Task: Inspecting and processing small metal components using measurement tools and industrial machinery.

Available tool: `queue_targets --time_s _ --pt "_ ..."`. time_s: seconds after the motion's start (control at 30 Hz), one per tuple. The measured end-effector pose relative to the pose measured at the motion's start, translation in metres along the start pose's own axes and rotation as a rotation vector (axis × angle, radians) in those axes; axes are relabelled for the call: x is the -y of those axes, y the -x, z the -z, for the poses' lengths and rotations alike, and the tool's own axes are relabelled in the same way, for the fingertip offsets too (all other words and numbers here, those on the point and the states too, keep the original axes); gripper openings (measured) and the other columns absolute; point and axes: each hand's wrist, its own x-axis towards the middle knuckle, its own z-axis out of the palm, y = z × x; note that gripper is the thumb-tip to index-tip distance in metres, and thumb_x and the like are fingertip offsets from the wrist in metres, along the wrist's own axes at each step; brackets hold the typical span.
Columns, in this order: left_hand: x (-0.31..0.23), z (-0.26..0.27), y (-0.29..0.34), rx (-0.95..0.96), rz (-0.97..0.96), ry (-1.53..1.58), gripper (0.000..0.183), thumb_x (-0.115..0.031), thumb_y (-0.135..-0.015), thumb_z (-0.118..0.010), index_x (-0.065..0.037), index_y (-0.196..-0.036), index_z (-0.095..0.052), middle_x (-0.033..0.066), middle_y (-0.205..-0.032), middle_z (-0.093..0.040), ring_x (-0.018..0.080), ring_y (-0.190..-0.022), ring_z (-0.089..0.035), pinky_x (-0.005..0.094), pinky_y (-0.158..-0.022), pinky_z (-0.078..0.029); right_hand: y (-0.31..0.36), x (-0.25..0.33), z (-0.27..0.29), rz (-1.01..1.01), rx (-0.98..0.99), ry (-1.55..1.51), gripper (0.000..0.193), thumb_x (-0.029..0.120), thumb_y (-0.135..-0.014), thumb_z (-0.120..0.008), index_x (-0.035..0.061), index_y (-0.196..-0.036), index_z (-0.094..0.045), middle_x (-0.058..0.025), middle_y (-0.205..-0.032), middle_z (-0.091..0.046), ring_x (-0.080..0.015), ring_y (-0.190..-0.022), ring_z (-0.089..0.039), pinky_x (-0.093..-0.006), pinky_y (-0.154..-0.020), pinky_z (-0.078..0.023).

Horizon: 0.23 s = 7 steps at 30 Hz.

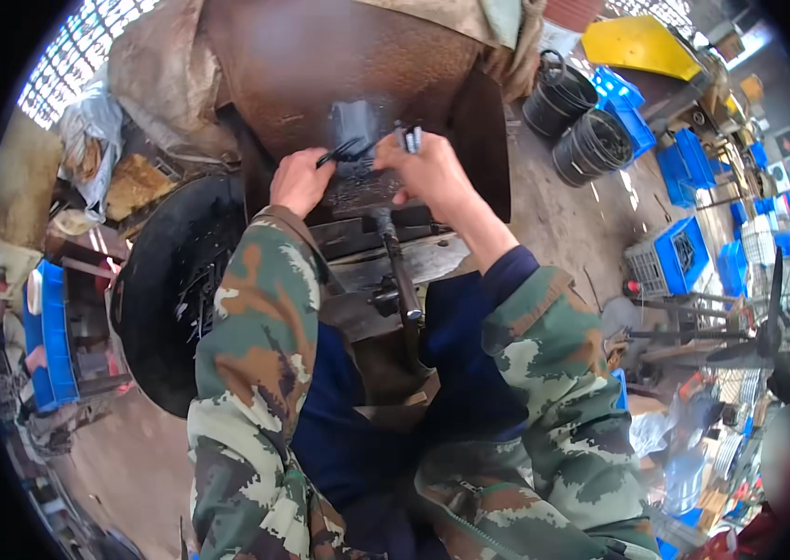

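Observation:
My left hand (300,183) pinches a dark, thin metal piece (348,149) whose far end points toward my right hand. My right hand (432,177) is curled, with small shiny metal pieces (410,140) showing at its fingers; their exact kind is too small to make out. Both hands are over a machine's small work surface (362,194), which is strewn with dark bits. Just beyond them is a pale, shiny metal block (355,118). A metal rod with a handle (397,261) sticks out below the work surface, toward my body.
A rusty brown guard (339,56) rises behind the machine. On the left, a large black round tub (147,317) holds several dark metal pieces. Black buckets (591,147) and blue crates (684,252) stand on the floor to the right, near a black fan (759,341).

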Motion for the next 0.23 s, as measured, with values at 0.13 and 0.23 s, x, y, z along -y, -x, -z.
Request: queue_targets --time_s 0.13,0.23 --pt "-0.025 0.015 -0.018 0.086 0.212 0.215 0.028 -0.028 -0.091 -0.061 -0.002 -0.091 -0.071 0.0186 -0.084 -0.069 0.0325 -0.084 -0.069 0.043 -0.075 -0.048 -0.009 0.009 0.003 -0.083 -0.067 -0.161 0.025 0.017 -0.095 -0.06 -0.0009 -0.113 -0.061 -0.0124 -0.1 -0.069 -0.0111 -0.057 -0.051 -0.0313 -0.052 -0.053" --pt "-0.039 0.018 -0.018 0.119 0.254 0.559 0.025 -0.031 -0.094 -0.061 -0.009 -0.094 -0.074 0.0057 -0.083 -0.073 0.0195 -0.08 -0.064 0.0275 -0.077 -0.044 -0.016 0.005 0.003 -0.033 -0.125 -0.262 0.031 0.018 -0.097 -0.059 -0.0005 -0.122 -0.058 -0.0136 -0.106 -0.068 -0.0104 -0.054 -0.048 -0.034 -0.057 -0.057"
